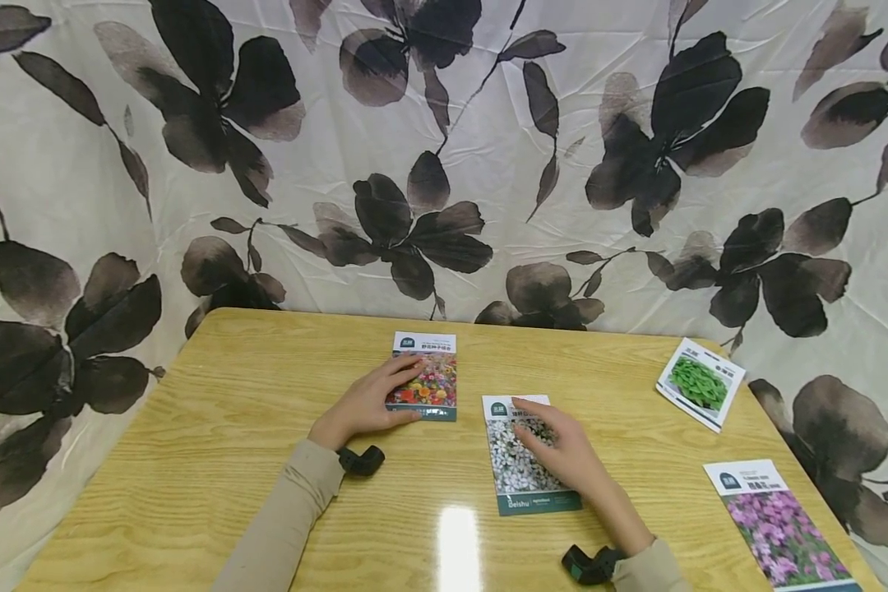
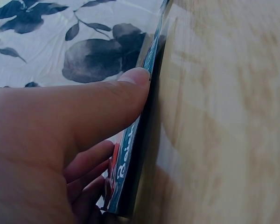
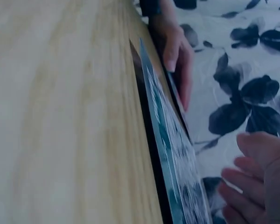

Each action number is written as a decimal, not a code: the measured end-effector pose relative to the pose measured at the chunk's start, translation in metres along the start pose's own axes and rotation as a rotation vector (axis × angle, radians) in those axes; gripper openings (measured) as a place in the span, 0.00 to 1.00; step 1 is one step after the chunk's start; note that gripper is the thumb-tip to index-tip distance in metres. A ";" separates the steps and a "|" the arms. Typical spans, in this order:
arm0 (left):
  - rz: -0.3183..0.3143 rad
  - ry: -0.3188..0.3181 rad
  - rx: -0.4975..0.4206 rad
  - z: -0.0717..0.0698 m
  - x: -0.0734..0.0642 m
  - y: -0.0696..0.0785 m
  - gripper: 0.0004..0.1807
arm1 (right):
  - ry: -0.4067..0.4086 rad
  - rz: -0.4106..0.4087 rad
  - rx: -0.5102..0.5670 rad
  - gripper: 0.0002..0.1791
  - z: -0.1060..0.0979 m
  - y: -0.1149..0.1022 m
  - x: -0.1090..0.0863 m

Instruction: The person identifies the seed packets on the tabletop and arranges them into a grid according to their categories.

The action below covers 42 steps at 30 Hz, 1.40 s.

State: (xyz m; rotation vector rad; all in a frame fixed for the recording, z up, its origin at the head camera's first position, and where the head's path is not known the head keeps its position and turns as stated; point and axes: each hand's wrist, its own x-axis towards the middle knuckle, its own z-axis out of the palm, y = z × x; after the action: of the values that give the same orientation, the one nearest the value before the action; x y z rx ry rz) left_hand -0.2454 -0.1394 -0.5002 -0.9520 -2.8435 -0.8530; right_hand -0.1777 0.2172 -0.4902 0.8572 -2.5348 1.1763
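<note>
We have the colourful flower packet near the bench's back edge, its long axis running from that edge towards us. Our left hand comes over it from the left, fingers almost straight across its face, thumb at its front edge, not closed round it. The white flower packet lies to its right and nearer us, its front end slanting slightly towards the bench's right edge. Our right hand, the nearer one, hovers over its right side, loosely spread, holding nothing.
</note>
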 end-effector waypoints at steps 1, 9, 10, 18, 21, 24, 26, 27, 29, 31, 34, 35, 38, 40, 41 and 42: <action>-0.002 -0.001 0.001 0.000 0.000 0.000 0.45 | -0.033 -0.022 0.016 0.24 -0.002 0.002 0.000; 0.004 -0.002 -0.002 0.000 0.001 -0.001 0.45 | -0.238 -0.118 0.146 0.29 -0.017 0.014 -0.002; 0.004 -0.003 -0.001 -0.001 0.001 -0.001 0.45 | -0.252 -0.121 0.167 0.31 -0.018 0.015 -0.003; 0.007 -0.007 0.002 -0.001 0.001 -0.001 0.45 | -0.357 -0.097 0.058 0.41 -0.020 0.021 -0.005; 0.011 -0.005 -0.001 -0.002 0.001 -0.002 0.45 | -0.402 -0.072 0.029 0.44 -0.018 0.024 -0.006; 0.015 -0.002 0.001 -0.002 0.001 -0.002 0.45 | -0.417 -0.077 0.033 0.44 -0.017 0.025 -0.006; 0.012 -0.004 0.004 -0.003 0.001 -0.002 0.45 | -0.419 -0.090 0.029 0.44 -0.017 0.024 -0.006; 0.013 -0.004 0.005 -0.003 0.001 -0.002 0.45 | -0.420 -0.091 0.025 0.44 -0.017 0.024 -0.006; 0.013 -0.003 0.006 -0.003 0.001 -0.002 0.45 | -0.421 -0.094 0.017 0.44 -0.016 0.025 -0.006; 0.011 -0.002 0.000 -0.003 0.001 -0.002 0.45 | -0.423 -0.098 0.004 0.44 -0.016 0.025 -0.005; 0.009 -0.001 -0.006 -0.004 0.001 -0.003 0.45 | -0.417 -0.106 -0.008 0.44 -0.015 0.024 -0.004; 0.010 -0.001 -0.006 -0.004 0.001 -0.003 0.45 | -0.415 -0.104 -0.006 0.44 -0.015 0.024 -0.003; 0.008 -0.004 -0.004 -0.004 0.002 -0.003 0.45 | -0.413 -0.093 -0.001 0.44 -0.014 0.022 -0.002; 0.006 -0.007 -0.002 -0.004 0.002 -0.003 0.45 | -0.413 -0.077 0.003 0.44 -0.014 0.022 -0.001; 0.007 -0.008 -0.002 -0.004 0.003 -0.002 0.45 | -0.412 -0.071 0.004 0.44 -0.014 0.022 -0.001; 0.006 -0.009 -0.003 -0.004 0.003 -0.002 0.45 | -0.412 -0.066 0.003 0.44 -0.014 0.022 0.000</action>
State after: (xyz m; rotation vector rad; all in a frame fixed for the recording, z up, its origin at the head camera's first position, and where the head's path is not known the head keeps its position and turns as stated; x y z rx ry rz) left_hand -0.2496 -0.1411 -0.4969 -0.9673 -2.8458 -0.8550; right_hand -0.1913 0.2391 -0.4947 1.2887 -2.7900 1.0741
